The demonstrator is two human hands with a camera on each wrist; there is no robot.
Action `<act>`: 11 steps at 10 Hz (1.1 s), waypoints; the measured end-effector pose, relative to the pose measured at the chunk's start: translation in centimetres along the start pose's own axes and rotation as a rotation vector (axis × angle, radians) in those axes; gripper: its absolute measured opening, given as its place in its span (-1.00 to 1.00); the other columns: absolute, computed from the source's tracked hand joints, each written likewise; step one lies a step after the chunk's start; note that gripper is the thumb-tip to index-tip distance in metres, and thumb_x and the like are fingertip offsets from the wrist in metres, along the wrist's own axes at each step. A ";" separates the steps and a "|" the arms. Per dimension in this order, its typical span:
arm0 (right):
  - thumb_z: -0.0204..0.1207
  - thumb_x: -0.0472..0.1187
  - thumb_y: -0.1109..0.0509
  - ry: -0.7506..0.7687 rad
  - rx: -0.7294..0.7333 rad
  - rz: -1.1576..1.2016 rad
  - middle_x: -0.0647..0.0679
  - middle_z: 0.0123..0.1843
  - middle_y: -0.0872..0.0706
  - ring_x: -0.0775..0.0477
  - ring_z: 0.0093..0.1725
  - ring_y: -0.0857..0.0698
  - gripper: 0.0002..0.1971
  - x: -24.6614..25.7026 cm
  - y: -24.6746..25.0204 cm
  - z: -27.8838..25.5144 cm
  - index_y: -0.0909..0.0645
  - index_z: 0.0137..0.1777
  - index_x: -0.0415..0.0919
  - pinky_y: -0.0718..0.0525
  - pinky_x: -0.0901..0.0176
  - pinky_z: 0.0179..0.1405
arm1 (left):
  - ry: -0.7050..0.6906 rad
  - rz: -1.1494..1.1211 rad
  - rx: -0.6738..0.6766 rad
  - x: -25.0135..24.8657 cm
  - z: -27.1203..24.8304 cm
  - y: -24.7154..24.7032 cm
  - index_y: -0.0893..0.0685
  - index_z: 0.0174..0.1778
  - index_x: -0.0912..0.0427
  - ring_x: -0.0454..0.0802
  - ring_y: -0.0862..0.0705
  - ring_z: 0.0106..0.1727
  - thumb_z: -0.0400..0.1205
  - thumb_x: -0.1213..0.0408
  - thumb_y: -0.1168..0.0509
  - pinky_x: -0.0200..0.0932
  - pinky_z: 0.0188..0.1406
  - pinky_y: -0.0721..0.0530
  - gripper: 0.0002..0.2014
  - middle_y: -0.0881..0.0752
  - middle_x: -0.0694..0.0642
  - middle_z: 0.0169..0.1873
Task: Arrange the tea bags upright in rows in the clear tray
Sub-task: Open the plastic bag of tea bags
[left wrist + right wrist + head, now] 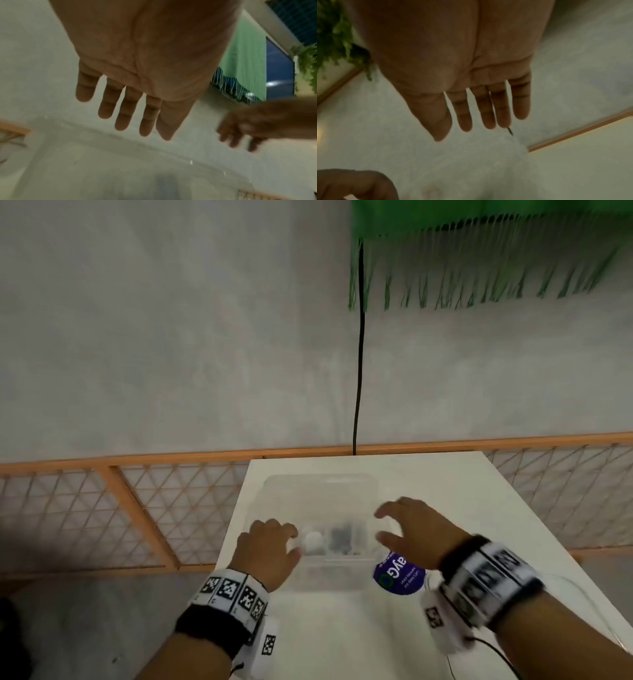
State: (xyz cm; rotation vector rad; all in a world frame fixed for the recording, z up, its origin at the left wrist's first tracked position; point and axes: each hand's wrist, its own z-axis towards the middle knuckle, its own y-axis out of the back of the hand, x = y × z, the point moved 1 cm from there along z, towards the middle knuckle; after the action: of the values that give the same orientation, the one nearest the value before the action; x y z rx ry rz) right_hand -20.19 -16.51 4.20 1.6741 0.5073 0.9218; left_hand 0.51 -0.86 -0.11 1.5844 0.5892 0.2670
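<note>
A clear plastic tray [318,491] stands on the white table [445,508], blurred by motion. Small pale and dark shapes, perhaps tea bags [337,541], lie in its near part; I cannot tell how they stand. My left hand [274,542] hovers at the tray's left near corner, fingers straight and spread, holding nothing. My right hand [404,525] hovers at the tray's right side, fingers extended, empty too. In the left wrist view the left hand's fingers [126,111] are straight over the table, and in the right wrist view the right hand's fingers [486,111] are straight as well.
A purple round label on a clear item [399,575] lies just under my right wrist. An orange-framed mesh fence [137,508] runs behind and left of the table. A black cable [359,371] hangs down the wall, with a green fringed cloth [479,251] above.
</note>
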 end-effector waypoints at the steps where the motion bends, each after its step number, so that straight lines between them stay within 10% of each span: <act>1: 0.63 0.12 -0.23 -0.006 0.214 -0.144 -0.10 0.43 -0.52 -0.14 0.43 -0.49 -0.50 2.5 -0.4 5.1 -0.40 0.50 -0.08 -0.44 0.03 0.43 | 0.001 0.124 0.104 -0.6 1.0 -1.5 -0.58 0.25 -0.17 0.08 -0.50 0.31 0.71 -0.11 -0.01 0.04 0.31 -0.41 -0.67 -0.62 -0.01 0.18; 3: 0.60 0.06 -0.33 -0.025 0.360 -0.287 -0.13 0.12 -0.67 -0.22 0.27 -0.64 -0.64 3.8 -2.2 12.4 -0.62 0.18 -0.21 -0.59 0.01 0.20 | -0.012 0.054 0.194 0.0 1.5 -3.6 -0.63 0.22 -0.10 0.09 -0.62 0.23 0.73 -0.17 0.13 0.12 0.43 -0.27 -0.54 -0.73 0.01 0.13; 4: 0.59 -0.15 -0.38 -0.099 0.408 -0.230 -0.25 0.31 -0.63 -0.28 0.39 -0.57 -0.61 3.4 -3.7 13.8 -0.58 0.34 -0.34 -0.53 -0.01 0.25 | -0.061 0.063 0.150 0.3 1.4 -4.0 -0.65 0.20 -0.12 0.03 -0.66 0.13 0.68 -0.24 0.20 0.00 0.16 -0.35 -0.45 -0.75 -0.04 0.08; 5: 0.56 -0.16 -0.44 -0.077 0.530 -0.366 -0.16 0.17 -0.69 -0.17 0.28 -0.63 -0.63 4.3 -2.4 13.5 -0.63 0.31 -0.31 -0.60 0.31 -0.01 | -0.062 0.042 0.144 0.3 1.3 -4.1 -0.64 0.19 -0.11 0.04 -0.65 0.13 0.71 -0.21 0.16 -0.03 0.06 -0.32 -0.49 -0.74 -0.04 0.07; 7: 0.35 -0.03 -0.55 0.044 0.446 -0.574 -0.03 0.02 -0.78 -0.12 -0.14 -0.71 -0.85 3.5 -4.5 15.1 -0.70 -0.18 -0.06 -0.72 0.08 0.00 | -0.003 -0.106 0.056 0.1 1.2 -4.4 -0.66 0.11 -0.10 -0.04 -0.65 0.12 0.69 -0.19 -0.04 -0.06 0.11 -0.33 -0.63 -0.74 -0.11 0.06; 9: 0.66 -0.16 -0.18 0.250 -0.139 -0.393 -0.08 0.01 -0.69 -0.17 -0.03 -0.69 -0.76 7.3 2.1 7.0 -0.69 0.05 -0.15 -0.50 0.13 -0.23 | 0.055 -0.422 -0.273 -0.6 -0.7 -3.0 -0.45 0.27 0.03 0.04 -0.55 0.22 0.49 -0.04 -0.46 -0.05 0.13 -0.58 -0.49 -0.46 -0.04 0.12; 11: 0.60 -0.10 -0.28 0.513 -0.806 -0.138 -0.03 -0.27 -0.67 -0.16 -0.44 -0.64 -0.77 8.2 8.0 -2.6 -0.73 -0.16 -0.14 -0.55 0.15 -0.57 | -0.108 -0.403 -0.940 -2.5 -5.4 3.5 -0.43 0.37 0.15 0.26 -0.40 0.32 0.43 -0.22 -0.37 0.00 0.31 -0.36 -0.29 -0.42 0.26 0.26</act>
State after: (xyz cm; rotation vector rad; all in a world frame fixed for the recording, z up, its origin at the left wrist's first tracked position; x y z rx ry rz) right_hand -18.28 -11.40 14.60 0.6656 0.4871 1.2443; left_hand -3.58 2.42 4.39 0.5545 0.5630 0.1167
